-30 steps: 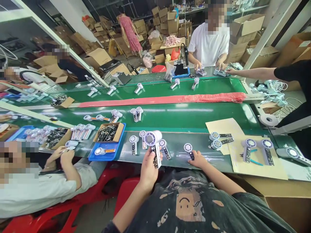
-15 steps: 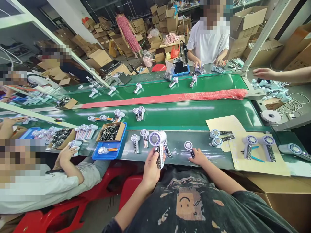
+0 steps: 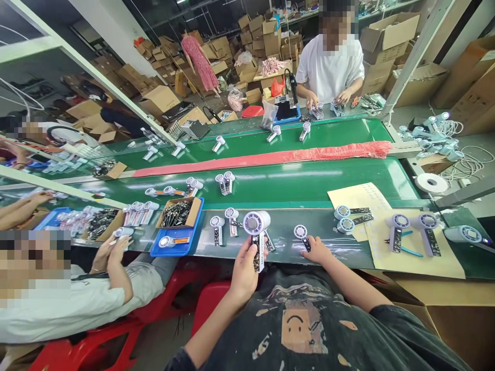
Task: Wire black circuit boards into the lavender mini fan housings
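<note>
Raised above the bench edge, a white handheld fan (image 3: 257, 222) with an open handle showing a circuit board is gripped by my left hand (image 3: 246, 263). My right hand (image 3: 317, 251) is closed around the handle end of another fan (image 3: 300, 232) lying on the grey bench. Partly hidden behind the raised fan lies a further fan (image 3: 269, 242). Two more fans, one (image 3: 217, 222) and another (image 3: 231, 213), rest left of it. Right of my right hand, two fans, one (image 3: 342, 212) above the other (image 3: 345, 225), lie at the paper's edge.
A blue tray (image 3: 196, 226) holds a carton of dark parts and a fan. Cream paper (image 3: 417, 263) carries two fans and blue-handled pliers (image 3: 410, 252). The green belt (image 3: 278, 185) runs behind. One person sits at left, another (image 3: 328, 64) works across the belt.
The view has shifted slightly. The raised fan in my left hand now shows its face more toward the camera. The arm at the far right has left the view. My right hand looks unchanged.
</note>
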The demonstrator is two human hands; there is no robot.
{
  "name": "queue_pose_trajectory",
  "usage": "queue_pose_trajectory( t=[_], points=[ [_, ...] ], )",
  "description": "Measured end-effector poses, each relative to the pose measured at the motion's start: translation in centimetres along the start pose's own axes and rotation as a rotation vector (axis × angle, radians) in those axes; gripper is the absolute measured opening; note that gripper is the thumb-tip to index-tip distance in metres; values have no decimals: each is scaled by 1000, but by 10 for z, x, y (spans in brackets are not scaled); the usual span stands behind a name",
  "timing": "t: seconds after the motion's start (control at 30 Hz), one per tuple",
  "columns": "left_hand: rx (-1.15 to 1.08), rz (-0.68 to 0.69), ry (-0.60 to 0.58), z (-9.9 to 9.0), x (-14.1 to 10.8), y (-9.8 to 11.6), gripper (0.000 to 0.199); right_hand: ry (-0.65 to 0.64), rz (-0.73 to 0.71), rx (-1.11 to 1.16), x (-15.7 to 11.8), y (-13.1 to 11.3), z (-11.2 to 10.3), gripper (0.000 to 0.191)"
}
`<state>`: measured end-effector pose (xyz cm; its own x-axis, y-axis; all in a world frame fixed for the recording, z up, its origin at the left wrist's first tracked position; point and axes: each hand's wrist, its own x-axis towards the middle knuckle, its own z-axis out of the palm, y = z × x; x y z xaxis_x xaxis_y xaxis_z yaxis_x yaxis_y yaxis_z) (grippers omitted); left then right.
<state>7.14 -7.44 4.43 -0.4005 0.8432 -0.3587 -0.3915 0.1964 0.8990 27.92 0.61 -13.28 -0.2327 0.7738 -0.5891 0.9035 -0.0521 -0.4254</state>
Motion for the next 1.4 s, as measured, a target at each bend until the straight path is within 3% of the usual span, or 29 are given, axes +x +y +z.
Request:
queue_pose_trajectory(
  t=[0.13,0.43,0.6,0.87,1.07,1.23,1.4],
  points=[
    [-11,3,9,-2,-3,2,50,1,-7,-7,-2,-1,-1,64],
    [45,69,6,-6,-9,-3,40,5,-16,-21,-4,0,-2,64],
    [91,53,29,-8,-7,-10,39,14,17,17,-5,3,-2,54],
    [109,26,-1,12,-8,-10,42,24,20,96,-1,6,4,50],
    [126,20,-42,12,-6,-13,43,17,-48,242,2,31,5,44],
    [132,0,-19,4,-2,-15,44,84,-70,350,-22,56,17,45],
    [105,22,-59,8,1,-14,40,151,-72,389,-34,55,29,47]
  ],
)
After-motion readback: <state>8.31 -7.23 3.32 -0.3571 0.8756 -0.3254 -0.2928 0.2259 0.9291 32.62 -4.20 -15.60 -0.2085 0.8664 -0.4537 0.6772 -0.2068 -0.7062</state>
